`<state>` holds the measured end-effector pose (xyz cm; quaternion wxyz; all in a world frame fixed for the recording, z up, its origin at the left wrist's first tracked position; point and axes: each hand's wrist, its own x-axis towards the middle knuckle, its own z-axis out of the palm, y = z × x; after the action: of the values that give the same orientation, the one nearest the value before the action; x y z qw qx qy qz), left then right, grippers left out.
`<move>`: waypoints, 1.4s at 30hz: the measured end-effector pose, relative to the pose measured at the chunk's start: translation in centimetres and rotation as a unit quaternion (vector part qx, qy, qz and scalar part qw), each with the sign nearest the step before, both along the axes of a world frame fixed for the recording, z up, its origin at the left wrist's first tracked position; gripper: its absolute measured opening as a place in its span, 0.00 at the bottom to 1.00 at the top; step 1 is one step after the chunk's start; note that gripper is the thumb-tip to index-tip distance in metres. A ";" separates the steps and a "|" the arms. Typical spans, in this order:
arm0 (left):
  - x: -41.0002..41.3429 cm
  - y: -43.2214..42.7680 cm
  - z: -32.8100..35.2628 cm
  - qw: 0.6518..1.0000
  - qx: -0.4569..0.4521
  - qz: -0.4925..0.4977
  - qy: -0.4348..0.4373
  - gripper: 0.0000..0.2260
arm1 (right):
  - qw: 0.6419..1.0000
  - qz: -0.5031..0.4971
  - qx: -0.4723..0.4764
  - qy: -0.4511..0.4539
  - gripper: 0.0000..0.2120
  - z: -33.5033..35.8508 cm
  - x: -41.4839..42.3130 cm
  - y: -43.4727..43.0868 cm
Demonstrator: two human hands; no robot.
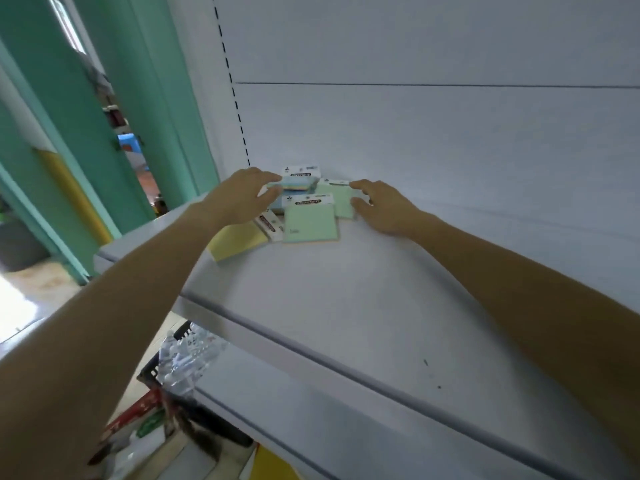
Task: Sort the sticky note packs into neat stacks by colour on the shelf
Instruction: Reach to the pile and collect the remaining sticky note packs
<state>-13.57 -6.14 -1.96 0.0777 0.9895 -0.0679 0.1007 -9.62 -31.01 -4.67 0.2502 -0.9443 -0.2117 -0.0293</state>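
Note:
A loose pile of sticky note packs lies at the back left of the white shelf (363,306). A green pack (310,221) sits in front, with a second green pack (341,199) behind it to the right. A yellow pack (239,240) lies at the left under my forearm. A blue pack (298,181) with a white header card rests on top at the back. My left hand (239,195) has thumb and fingers closed around the blue pack's left end. My right hand (384,206) touches the right edge of the rear green pack with fingers apart.
The shelf's white back panel (433,133) rises right behind the pile. A lower shelf (346,427) juts out below. To the lower left stands a black basket (180,362) of plastic bottles. Green doors (138,98) are at the left.

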 end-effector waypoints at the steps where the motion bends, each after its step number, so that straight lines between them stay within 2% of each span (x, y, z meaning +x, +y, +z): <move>1: 1.1 0.9 -0.3 1.000 -0.002 -0.001 0.008 0.20 | 1.000 -0.016 0.003 0.004 0.21 -0.1 0.6 0.5; 10: 9.8 4.2 -0.9 0.994 -0.062 -0.006 0.087 0.23 | 0.974 -0.204 0.059 0.077 0.25 -0.2 3.0 4.2; 15: 11.8 3.0 -1.2 0.980 -0.164 -0.027 0.105 0.26 | 0.968 -0.226 0.096 0.051 0.23 0.2 1.8 4.7; 20: 12.3 3.2 -0.8 0.959 -0.256 -0.057 0.107 0.25 | 0.950 -0.220 0.197 0.105 0.24 0.6 0.6 4.1; 23: 12.2 3.4 -0.2 0.950 -0.289 -0.071 0.099 0.25 | 0.941 -0.226 0.244 0.067 0.23 0.6 -0.1 3.9; 27: 11.5 3.4 0.5 0.929 -0.348 -0.092 0.088 0.27 | 0.932 -0.251 0.260 -0.002 0.20 0.7 -0.7 3.4; 31: 10.9 2.9 0.9 0.909 -0.393 -0.109 0.086 0.26 | 0.937 -0.281 0.202 -0.040 0.16 0.6 -0.8 2.4; 34: 10.8 2.6 1.0 0.892 -0.431 -0.103 0.091 0.23 | 0.942 -0.286 0.170 -0.046 0.18 0.5 -0.8 2.3; 38: 10.8 2.0 0.6 0.872 -0.479 -0.059 0.078 0.20 | 0.923 -0.299 0.241 -0.013 0.21 0.2 -0.9 1.8; 42: 10.5 0.7 0.5 0.860 -0.509 -0.038 0.022 0.20 | 0.900 -0.346 0.259 -0.050 0.22 0.6 -2.4 -0.1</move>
<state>-3.05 -5.40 -1.44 0.5759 0.8106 -0.0434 0.0965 -11.98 -31.15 -4.06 0.4488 -0.8575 0.1313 -0.2147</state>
